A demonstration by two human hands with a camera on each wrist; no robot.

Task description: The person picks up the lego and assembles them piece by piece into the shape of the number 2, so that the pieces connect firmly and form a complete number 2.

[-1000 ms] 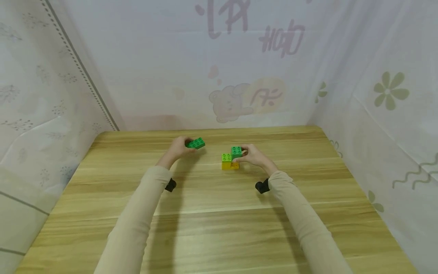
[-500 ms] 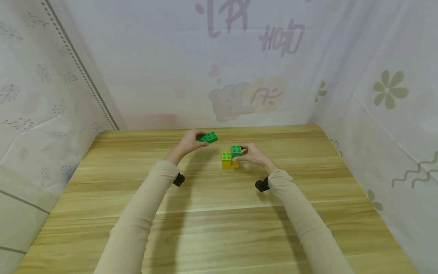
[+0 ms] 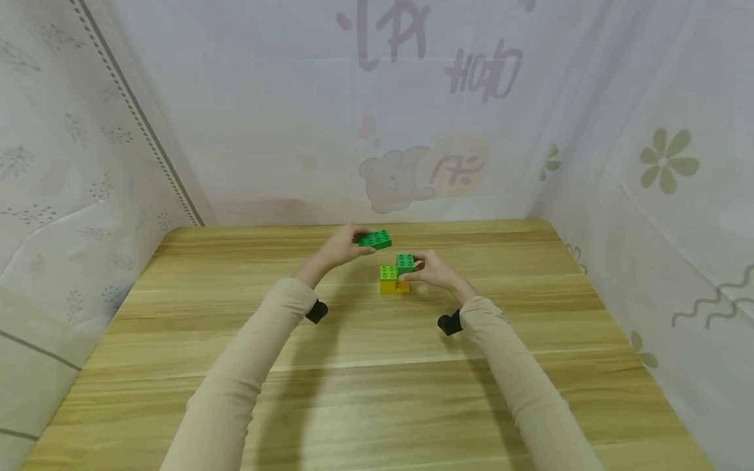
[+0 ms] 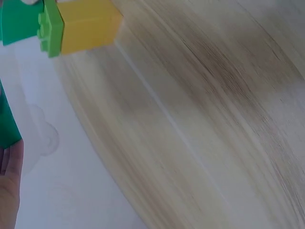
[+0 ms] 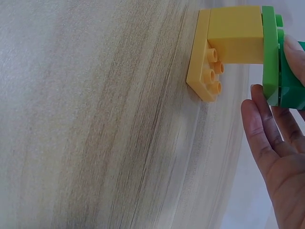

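My left hand point(image 3: 341, 247) pinches a long green toy brick point(image 3: 379, 240) by its left end, raised just behind a small stack. In the left wrist view this brick point(image 4: 6, 124) is partly cut off at the edge. The stack has an orange-yellow base plate point(image 5: 198, 57), a yellow block point(image 5: 236, 28) on it, then a light green plate point(image 5: 269, 52) that overhangs the base. A square green brick point(image 3: 405, 267) sits on the overhanging end. My right hand point(image 3: 434, 269) grips that brick, thumb at its side and fingers under the light green plate.
The stack stands on a wood-grain table point(image 3: 365, 405) toward its far side. Printed cloth point(image 3: 283, 144) hangs behind the table and along both sides. Black wrist mounts point(image 3: 450, 323) stick out inward beneath the sleeves.
My left hand has carried the long green brick rightward, from left of the stack to just behind it. The right hand and the stack stay in place.
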